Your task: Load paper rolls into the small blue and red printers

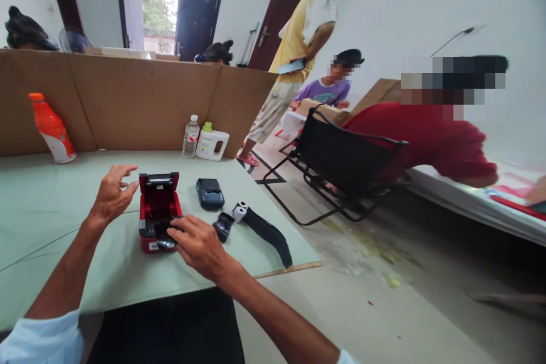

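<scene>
A small red and black label printer (147, 243) stands on the table with its lid (159, 181) raised. My left hand (114, 194) hovers at the lid's left side, fingers apart and holding nothing. Over the printer's right front edge lies my right hand (199, 243), its fingers stretched out and touching the inside or rim. A dark glossy strip (165, 244) hangs over the printer's front, close to those fingertips. Right of the printer are a dark blue handheld device (210, 194), a black shiny piece (223, 226) and two small white paper rolls (240, 210) beside a black strap-like strip (268, 233).
A cardboard partition (149, 102) lines the table's back. Before it stand an orange bottle (53, 128), a clear water bottle (191, 137) and a white jug (212, 144). To the right are a black folding chair (341, 153) with a seated person in red (426, 131), and a standing person (298, 28).
</scene>
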Motion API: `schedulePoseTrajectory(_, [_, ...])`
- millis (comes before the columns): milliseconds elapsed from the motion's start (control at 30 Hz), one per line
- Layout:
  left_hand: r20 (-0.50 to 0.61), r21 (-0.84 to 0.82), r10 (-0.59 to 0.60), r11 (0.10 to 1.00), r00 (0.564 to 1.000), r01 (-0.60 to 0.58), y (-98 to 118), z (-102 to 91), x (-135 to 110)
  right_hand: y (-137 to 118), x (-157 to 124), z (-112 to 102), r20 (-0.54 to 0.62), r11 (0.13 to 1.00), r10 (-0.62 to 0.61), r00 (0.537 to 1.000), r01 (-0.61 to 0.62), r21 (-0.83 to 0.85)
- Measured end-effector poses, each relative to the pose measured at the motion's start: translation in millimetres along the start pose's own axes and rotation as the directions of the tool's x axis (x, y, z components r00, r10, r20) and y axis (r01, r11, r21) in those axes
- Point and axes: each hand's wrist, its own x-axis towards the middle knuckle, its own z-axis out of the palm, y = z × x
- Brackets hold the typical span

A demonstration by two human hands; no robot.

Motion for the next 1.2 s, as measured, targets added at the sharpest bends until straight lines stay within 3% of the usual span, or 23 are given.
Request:
schedulePoseTrajectory(133, [0.247, -0.158, -0.117, 0.975, 0.962, 0.159, -17, 12.1, 15, -14, -18, 18, -0.035, 0.999, 0.02, 0.999, -0.021, -0.039])
schedulePoseTrajectory(200, [0.297, -0.193, -0.106, 0.967, 0.949, 0.168, -22, 14.2, 12, -17, -22, 24, -0.06, 0.999, 0.037, 0.998, -0.039, -0.03])
schedulePoseTrajectory(333, [0.323, -0.19, 0.007, 0.98, 0.946, 0.058, -19, 4.4, -11, -19, -26, 28, -0.091, 0.998, 0.054, 0.994, -0.058, -0.032])
schedulePoseTrajectory(567, [0.42, -0.02, 0.188, 0.98, 0.888, -0.198, -13, -12.9, -61, -21, -28, 27, -0.122, 0.997, 0.046, 0.991, -0.054, -0.059])
schedulePoseTrajectory(667, [0.424, 0.023, 0.2, 0.973, 0.883, -0.231, -17, -9.8, -76, -22, -29, 29, -0.138, 0.997, 0.041, 0.99, -0.051, -0.063])
schedulePoseTrajectory(867, [0.339, 0.083, 0.211, 0.964, 0.917, -0.252, -25, 4.3, -92, -15, -32, 28, -0.123, 0.999, 0.037, 0.992, -0.035, 0.023])
schedulePoseTrajectory(1000, [0.3, 0.083, 0.237, 0.958, 0.924, -0.273, -28, 7.5, -94, 7, -31, 27, -0.13, 0.981, 0.163, 0.978, -0.147, 0.123])
schedulePoseTrajectory(1100, [0.293, 0.109, 0.217, 0.96, 0.931, -0.258, -30, 8.2, -95, 25, -27, 30, -0.003, 0.945, 0.285, 0.959, -0.28, 0.171])
schedulePoseTrajectory(1200, [0.282, 0.148, 0.171, 0.965, 0.944, -0.219, -34, 11.7, -99, 35, -26, 37, 0.147, 0.912, 0.317, 0.937, -0.344, 0.223])
